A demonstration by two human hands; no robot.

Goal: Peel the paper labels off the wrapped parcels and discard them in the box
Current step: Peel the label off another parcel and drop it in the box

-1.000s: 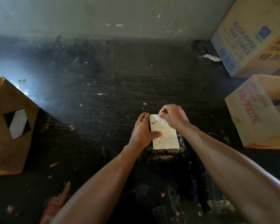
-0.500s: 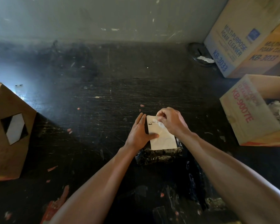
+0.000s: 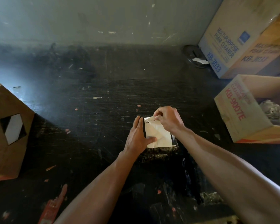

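Forearms reach in from the near edge over the dark, scratched table. Between them sits the wrapped parcel in shiny black film, its white paper label on top. The left grip lies flat along the parcel's left side, fingers straight, thumb pressing the label's near part. The right grip pinches the label's far corner, which curls up off the film. Farther right stands the open box holding crumpled scraps; a printed carton stands behind it.
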